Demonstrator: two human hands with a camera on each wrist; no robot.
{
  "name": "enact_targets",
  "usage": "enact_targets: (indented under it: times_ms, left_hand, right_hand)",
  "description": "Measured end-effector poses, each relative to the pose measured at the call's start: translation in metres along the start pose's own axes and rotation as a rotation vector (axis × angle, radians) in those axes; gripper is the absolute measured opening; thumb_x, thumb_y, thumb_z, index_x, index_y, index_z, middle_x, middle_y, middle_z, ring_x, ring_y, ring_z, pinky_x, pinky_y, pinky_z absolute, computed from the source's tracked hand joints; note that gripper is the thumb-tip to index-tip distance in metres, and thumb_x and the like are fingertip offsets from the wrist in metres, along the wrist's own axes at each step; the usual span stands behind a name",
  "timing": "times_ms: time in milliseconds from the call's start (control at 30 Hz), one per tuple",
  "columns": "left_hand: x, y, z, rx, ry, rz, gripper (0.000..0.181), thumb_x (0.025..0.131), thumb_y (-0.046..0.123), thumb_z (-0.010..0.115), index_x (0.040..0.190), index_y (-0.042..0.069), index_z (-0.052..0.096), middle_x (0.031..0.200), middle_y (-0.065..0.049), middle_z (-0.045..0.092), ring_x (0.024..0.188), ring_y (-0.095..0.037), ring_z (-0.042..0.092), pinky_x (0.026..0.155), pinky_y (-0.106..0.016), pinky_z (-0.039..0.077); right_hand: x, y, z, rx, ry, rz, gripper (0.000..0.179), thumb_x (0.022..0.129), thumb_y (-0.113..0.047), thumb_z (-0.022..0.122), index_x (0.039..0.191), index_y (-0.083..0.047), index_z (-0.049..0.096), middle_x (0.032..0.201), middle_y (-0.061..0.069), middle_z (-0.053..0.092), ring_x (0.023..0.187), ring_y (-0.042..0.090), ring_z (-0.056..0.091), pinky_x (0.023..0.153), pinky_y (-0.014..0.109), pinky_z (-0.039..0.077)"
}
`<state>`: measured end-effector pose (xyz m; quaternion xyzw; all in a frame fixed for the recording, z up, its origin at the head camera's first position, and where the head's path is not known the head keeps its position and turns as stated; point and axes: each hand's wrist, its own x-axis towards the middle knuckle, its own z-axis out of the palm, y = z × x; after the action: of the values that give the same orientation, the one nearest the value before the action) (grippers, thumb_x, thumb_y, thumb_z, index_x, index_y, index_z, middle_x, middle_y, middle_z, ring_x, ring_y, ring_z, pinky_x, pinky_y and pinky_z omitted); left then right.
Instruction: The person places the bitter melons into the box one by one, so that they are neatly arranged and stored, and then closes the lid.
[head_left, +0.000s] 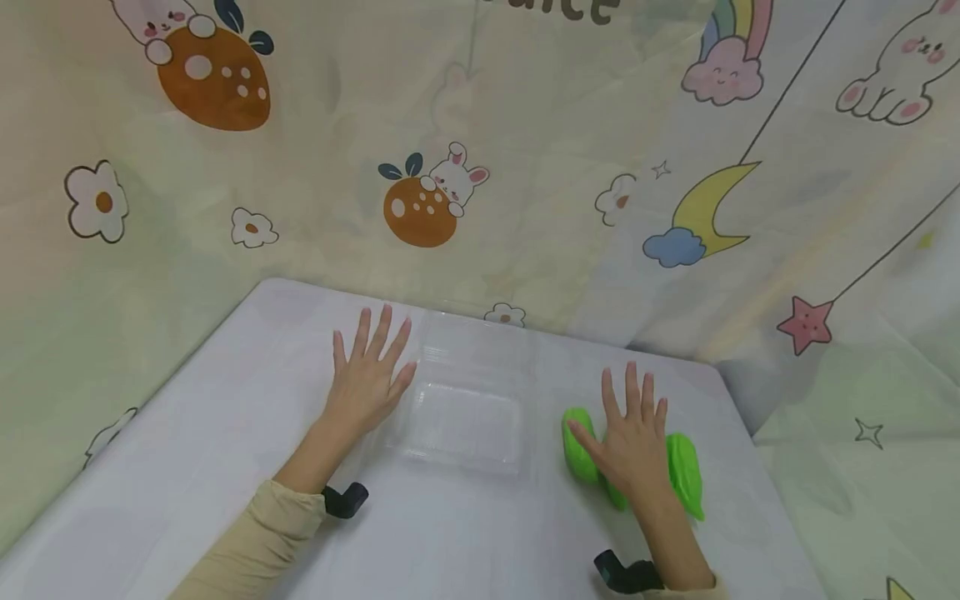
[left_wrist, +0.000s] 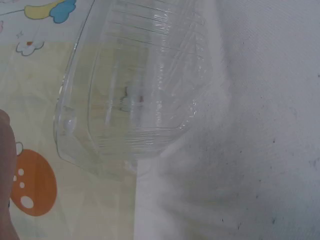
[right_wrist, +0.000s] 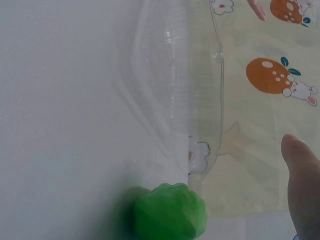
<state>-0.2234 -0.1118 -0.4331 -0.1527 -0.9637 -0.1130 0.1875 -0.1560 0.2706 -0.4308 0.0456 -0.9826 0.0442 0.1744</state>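
Note:
A transparent plastic box with its lid folded back stands in the middle of the white table. My left hand spreads its fingers beside the box's left edge and holds nothing. In the left wrist view the box shows its ribbed wall, and part of my thumb is at the edge. My right hand, fingers apart, overlaps several bright green, smooth, elongated pieces in the head view. One tapers to a point; another is mostly hidden. The right wrist view shows a rounded green end.
The white table has rounded far corners. A cloth printed with rabbits, flowers and a moon hangs behind it and along its sides. Black wrist cameras sit on both arms, just above the table.

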Motion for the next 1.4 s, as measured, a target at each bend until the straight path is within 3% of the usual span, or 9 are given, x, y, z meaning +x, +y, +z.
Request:
enact_targets:
  times_ms: [233, 433, 600, 833, 967, 1133, 1267, 1400]
  left_hand:
    - [-0.003, -0.003, 0.003, -0.048, -0.022, 0.020, 0.063, 0.099, 0.049, 0.033, 0.153, 0.025, 0.016, 0.162, -0.004, -0.002, 0.148, -0.031, -0.005, 0.111, -0.067, 0.005]
    - [-0.010, -0.017, 0.003, -0.177, -0.050, 0.057, 0.066, 0.098, 0.050, 0.037, 0.154, 0.027, 0.011, 0.162, -0.004, -0.001, 0.149, -0.028, -0.002, 0.115, -0.059, 0.012]
    - [-0.016, -0.029, -0.003, -0.392, -0.075, 0.054, 0.072, 0.096, 0.045, 0.048, 0.154, 0.027, 0.009, 0.162, -0.003, 0.002, 0.149, -0.028, 0.002, 0.114, -0.060, 0.016]
    - [-0.013, -0.038, -0.006, -0.812, -0.098, -0.012, 0.079, 0.093, 0.031, 0.058, 0.154, 0.025, 0.010, 0.162, -0.001, 0.007, 0.148, -0.029, 0.011, 0.114, -0.057, 0.021]
    - [-0.010, -0.041, -0.004, -1.032, -0.096, 0.015, 0.082, 0.091, 0.033, 0.062, 0.154, 0.021, 0.010, 0.161, -0.004, 0.008, 0.148, -0.030, 0.011, 0.115, -0.053, 0.023]
    - [-0.007, -0.044, 0.003, -1.217, -0.133, 0.028, 0.088, 0.088, 0.043, 0.065, 0.154, 0.023, 0.010, 0.162, -0.001, 0.007, 0.148, -0.030, 0.011, 0.113, -0.056, 0.022]
    - [-0.004, -0.044, 0.010, -1.385, -0.146, 0.048, 0.093, 0.085, 0.048, 0.065, 0.154, 0.021, 0.010, 0.162, -0.001, 0.003, 0.149, -0.030, 0.004, 0.115, -0.057, 0.015]
    - [-0.002, -0.043, 0.021, -1.511, -0.165, 0.097, 0.096, 0.083, 0.052, 0.064, 0.154, 0.018, 0.009, 0.162, -0.001, 0.000, 0.149, -0.029, -0.003, 0.116, -0.058, 0.008]
  right_hand:
    - [-0.002, 0.003, 0.004, 0.008, 0.004, 0.011, 0.091, 0.084, -0.064, 0.055, 0.152, -0.013, 0.023, 0.160, 0.018, 0.003, 0.146, 0.040, -0.004, 0.109, 0.069, 0.013]
    - [-0.007, 0.020, -0.001, 0.136, 0.037, -0.005, 0.085, 0.088, -0.052, 0.057, 0.152, -0.011, 0.020, 0.159, 0.019, -0.001, 0.146, 0.042, -0.004, 0.110, 0.068, 0.010]
    - [-0.017, 0.042, -0.012, 0.261, 0.021, -0.002, 0.083, 0.091, -0.040, 0.060, 0.153, -0.009, 0.015, 0.158, 0.023, -0.004, 0.144, 0.045, -0.006, 0.109, 0.070, 0.006]
    - [-0.032, 0.081, -0.025, 0.404, -0.108, 0.101, 0.087, 0.092, -0.036, 0.059, 0.154, -0.014, 0.002, 0.158, 0.018, -0.016, 0.142, 0.048, -0.015, 0.096, 0.081, 0.006]
    - [-0.036, 0.104, -0.027, 0.459, -0.177, 0.114, 0.089, 0.090, -0.033, 0.062, 0.154, -0.019, 0.002, 0.158, 0.019, -0.015, 0.140, 0.053, -0.010, 0.089, 0.083, 0.012]
    - [-0.039, 0.128, -0.027, 0.560, -0.248, 0.099, 0.092, 0.088, -0.024, 0.066, 0.154, -0.023, 0.002, 0.158, 0.017, -0.017, 0.139, 0.055, -0.009, 0.087, 0.084, 0.012]
    - [-0.045, 0.142, -0.025, 0.631, -0.315, 0.085, 0.093, 0.087, -0.018, 0.067, 0.154, -0.022, 0.003, 0.157, 0.022, -0.017, 0.139, 0.053, -0.014, 0.089, 0.082, 0.011]
    - [-0.051, 0.153, -0.023, 0.733, -0.408, 0.123, 0.097, 0.087, -0.014, 0.067, 0.154, -0.022, -0.002, 0.154, 0.023, -0.023, 0.138, 0.052, -0.019, 0.095, 0.079, 0.008]
